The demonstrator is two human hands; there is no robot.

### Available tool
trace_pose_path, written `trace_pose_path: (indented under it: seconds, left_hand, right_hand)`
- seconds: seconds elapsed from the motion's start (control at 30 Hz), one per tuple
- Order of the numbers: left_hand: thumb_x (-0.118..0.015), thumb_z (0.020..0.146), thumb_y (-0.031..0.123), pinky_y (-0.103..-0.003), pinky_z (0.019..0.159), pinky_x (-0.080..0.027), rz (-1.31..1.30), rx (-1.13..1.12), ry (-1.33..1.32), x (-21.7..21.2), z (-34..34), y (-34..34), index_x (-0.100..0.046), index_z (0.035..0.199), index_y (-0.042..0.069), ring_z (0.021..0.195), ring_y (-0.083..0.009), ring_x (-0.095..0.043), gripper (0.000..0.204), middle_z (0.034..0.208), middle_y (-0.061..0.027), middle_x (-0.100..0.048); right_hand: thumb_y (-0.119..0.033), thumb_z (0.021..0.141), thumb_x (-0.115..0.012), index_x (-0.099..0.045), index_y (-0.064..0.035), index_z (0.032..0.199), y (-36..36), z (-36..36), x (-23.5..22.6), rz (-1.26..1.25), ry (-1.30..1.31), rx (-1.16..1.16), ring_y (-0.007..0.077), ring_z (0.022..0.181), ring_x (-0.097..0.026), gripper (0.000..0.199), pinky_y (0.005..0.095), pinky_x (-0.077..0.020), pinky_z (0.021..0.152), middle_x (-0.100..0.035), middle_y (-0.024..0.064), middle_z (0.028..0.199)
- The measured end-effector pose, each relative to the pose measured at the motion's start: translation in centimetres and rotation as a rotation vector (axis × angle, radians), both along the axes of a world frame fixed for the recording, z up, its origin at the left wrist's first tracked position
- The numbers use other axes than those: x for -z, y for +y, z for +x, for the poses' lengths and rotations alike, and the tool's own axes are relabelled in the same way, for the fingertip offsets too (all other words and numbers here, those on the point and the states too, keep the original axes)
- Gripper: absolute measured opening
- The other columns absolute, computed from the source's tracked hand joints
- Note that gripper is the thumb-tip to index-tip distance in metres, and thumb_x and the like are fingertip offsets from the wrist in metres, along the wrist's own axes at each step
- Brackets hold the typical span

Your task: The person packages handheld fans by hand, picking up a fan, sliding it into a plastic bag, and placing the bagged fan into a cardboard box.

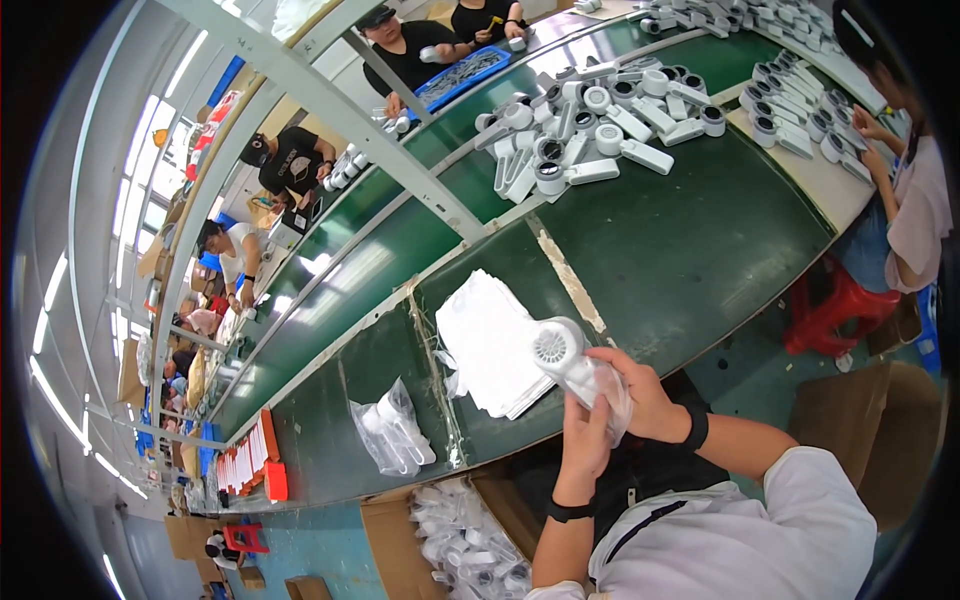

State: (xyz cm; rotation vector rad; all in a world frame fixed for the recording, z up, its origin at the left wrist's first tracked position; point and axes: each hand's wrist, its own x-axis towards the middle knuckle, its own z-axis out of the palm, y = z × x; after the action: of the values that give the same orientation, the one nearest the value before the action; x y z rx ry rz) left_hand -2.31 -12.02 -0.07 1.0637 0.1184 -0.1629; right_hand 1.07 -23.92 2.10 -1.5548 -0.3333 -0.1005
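Note:
Both my hands hold a white handheld fan (556,347) in front of me. Its round grille head points up and to the left. A thin clear plastic bag (614,392) surrounds its handle. My right hand (640,397) wraps the bagged handle from the right side. My left hand (585,437) pinches the bag and handle from below, its fingertips partly hidden. Just beyond the fan, a stack of flat white plastic bags (487,340) lies on the green table (660,240). Farther left on the table rests another bagged fan (396,432).
A cardboard box (388,530) of bagged fans stands below the table edge. Loose fans (610,115) are heaped on the far side. An orange box (266,452) sits at the left end. A co-worker (910,210) sits at right beside a red stool (835,310). Metal posts (430,190) rise beyond.

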Motion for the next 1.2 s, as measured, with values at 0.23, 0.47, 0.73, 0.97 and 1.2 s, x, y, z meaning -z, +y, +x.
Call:
trace_pose_path:
  seconds: [0.23,0.47,0.73,0.97,1.2]
  left_hand:
    - [-0.060,0.094,0.017,-0.042,0.108,-0.034,-0.234,-0.131,-0.090,-0.9,-0.9,3.8,-0.033,0.141,0.006,0.126,-0.0238,-0.046,0.055,0.135,-0.0092,-0.048]
    - [-0.057,0.092,0.008,-0.033,0.055,-0.054,0.397,-0.808,-0.130,-4.4,-4.9,14.9,-0.044,0.126,0.002,0.085,-0.0234,-0.063,0.036,0.113,-0.0129,-0.058]
    - [-0.072,0.081,0.020,-0.036,0.061,-0.052,1.387,-1.184,0.202,-3.7,-7.3,31.7,-0.060,0.103,-0.006,0.070,-0.0248,-0.064,0.037,0.090,-0.0154,-0.066]
    - [-0.073,0.076,0.025,-0.042,0.084,-0.048,1.585,-0.957,0.429,2.8,-5.2,35.2,-0.060,0.115,-0.004,0.093,-0.0359,-0.063,0.051,0.102,-0.0229,-0.065]
    - [-0.070,0.081,0.017,-0.038,0.076,-0.050,1.879,-1.336,-0.038,-1.8,-2.9,29.9,-0.062,0.110,-0.002,0.084,-0.0288,-0.064,0.036,0.099,-0.0153,-0.065]
  right_hand:
    - [-0.002,0.078,-0.067,-0.067,0.0003,0.086,0.9,0.8,-1.1,-0.166,-0.344,0.264,0.0280,0.072,-0.061,0.009,0.0344,-0.0482,0.064,-0.066,0.0128,0.083]
    - [-0.004,0.083,-0.065,-0.066,0.0017,0.084,0.9,0.8,2.4,-0.147,-0.285,-0.019,0.0143,0.057,-0.054,0.005,0.0267,-0.0420,0.053,-0.063,0.0085,0.072]
    - [-0.010,0.086,-0.066,-0.066,0.0025,0.088,0.8,2.7,4.9,-0.291,-0.033,-0.032,0.0121,0.059,-0.057,0.013,0.0259,-0.0448,0.055,-0.065,0.0093,0.074]
    - [-0.011,0.086,-0.066,-0.066,0.0026,0.088,0.8,2.4,5.0,-0.285,-0.017,-0.025,0.0127,0.059,-0.058,0.013,0.0261,-0.0452,0.055,-0.065,0.0095,0.074]
    - [-0.013,0.084,-0.066,-0.068,0.0001,0.086,0.5,2.6,5.1,-0.327,-0.058,0.037,0.0163,0.057,-0.060,0.013,0.0275,-0.0466,0.055,-0.065,0.0099,0.073]
